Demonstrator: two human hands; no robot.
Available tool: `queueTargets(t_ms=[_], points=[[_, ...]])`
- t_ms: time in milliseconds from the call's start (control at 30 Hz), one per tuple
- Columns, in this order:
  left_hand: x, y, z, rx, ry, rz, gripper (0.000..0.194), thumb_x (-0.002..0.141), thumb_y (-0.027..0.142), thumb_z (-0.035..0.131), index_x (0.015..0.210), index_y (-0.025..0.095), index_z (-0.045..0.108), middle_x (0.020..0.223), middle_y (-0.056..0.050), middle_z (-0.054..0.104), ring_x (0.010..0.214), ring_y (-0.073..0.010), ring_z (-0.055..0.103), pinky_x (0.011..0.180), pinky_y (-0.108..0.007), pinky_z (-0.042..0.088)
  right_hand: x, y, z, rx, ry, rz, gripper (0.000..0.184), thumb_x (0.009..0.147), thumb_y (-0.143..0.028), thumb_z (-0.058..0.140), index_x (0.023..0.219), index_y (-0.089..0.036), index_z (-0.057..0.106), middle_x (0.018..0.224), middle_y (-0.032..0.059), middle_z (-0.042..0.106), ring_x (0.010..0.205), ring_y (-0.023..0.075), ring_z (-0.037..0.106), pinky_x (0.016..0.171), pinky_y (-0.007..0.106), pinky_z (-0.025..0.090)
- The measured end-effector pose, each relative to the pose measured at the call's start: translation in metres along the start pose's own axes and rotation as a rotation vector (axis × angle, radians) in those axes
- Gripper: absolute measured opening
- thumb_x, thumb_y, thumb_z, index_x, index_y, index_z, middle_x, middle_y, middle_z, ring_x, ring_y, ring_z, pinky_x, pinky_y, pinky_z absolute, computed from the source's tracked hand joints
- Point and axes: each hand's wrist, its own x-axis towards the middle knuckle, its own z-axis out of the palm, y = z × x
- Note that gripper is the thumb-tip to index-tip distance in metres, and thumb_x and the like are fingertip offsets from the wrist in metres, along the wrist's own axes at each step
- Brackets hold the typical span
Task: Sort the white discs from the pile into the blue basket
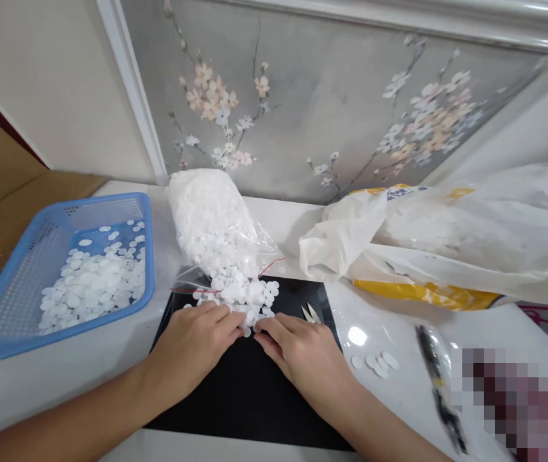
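Observation:
Small flat white discs (238, 289) spill from the mouth of a clear zip bag (211, 221) onto a black mat (249, 398). My left hand (201, 340) rests at the left front of the pile, its thumb and fingers closed together on discs at the edge. Opposite it, my right hand (298, 353) has its thumb and index finger pinched at the same edge. Both sets of fingertips nearly meet around a few discs. Pointed metal tips (310, 313) of a tool stick out behind my right hand; the rest of it is hidden.
A blue plastic basket (146, 256) holding many discs stands at the left. To the right lie a large white and yellow plastic bag (447, 250), several loose discs (375, 364) and a black pen-like item (440, 385). A flowered wall panel (303, 96) closes off the back.

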Motion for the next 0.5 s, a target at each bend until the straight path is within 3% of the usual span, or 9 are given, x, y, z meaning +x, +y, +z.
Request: queueTargets(t_ms=[167,300,400,500], points=[[0.001,-0.006,0.003,-0.025,0.029,0.063,0.027,0.095,0.007,0.042,0.086,0.018,0.064,0.074,-0.002,0.060,0.071,-0.0206,0.054,0.059,-0.032,0.027,-0.002,0.002,0.004,0.048,0.044,0.018,0.021,0.089,-0.009,0.052,0.075,-0.017,0.064,0.062,0.0008,0.060,0.052,0.0132,0.054,0.051,0.027,0.025],[0.004,-0.014,-0.006,-0.143,0.066,0.008,0.020,0.097,0.014,0.045,0.084,0.018,0.060,0.075,0.001,0.060,0.070,-0.0154,0.055,0.061,-0.028,0.034,-0.004,0.001,0.008,0.156,0.065,0.078,0.019,0.084,-0.006,0.050,0.075,-0.017,0.063,0.062,-0.0009,0.059,0.049,0.0104,0.050,0.050,0.024,0.026],[0.005,-0.016,-0.019,-0.366,0.053,-0.204,0.017,0.097,0.023,0.048,0.082,0.019,0.054,0.066,0.005,0.053,0.057,-0.0094,0.047,0.054,-0.022,0.034,-0.004,-0.004,0.002,0.274,0.031,0.141,0.016,0.080,-0.007,0.052,0.074,-0.018,0.061,0.058,-0.0044,0.053,0.046,0.0069,0.043,0.047,0.019,0.029],[0.003,-0.009,-0.029,-0.943,-0.101,-0.550,0.026,0.095,0.035,0.049,0.075,0.018,0.046,0.063,0.006,0.048,0.056,-0.0085,0.041,0.052,-0.020,0.030,0.001,-0.010,-0.008,0.622,-0.122,0.400,0.014,0.082,-0.014,0.053,0.070,-0.017,0.058,0.053,-0.0063,0.040,0.045,0.0060,0.034,0.044,0.016,0.028]])
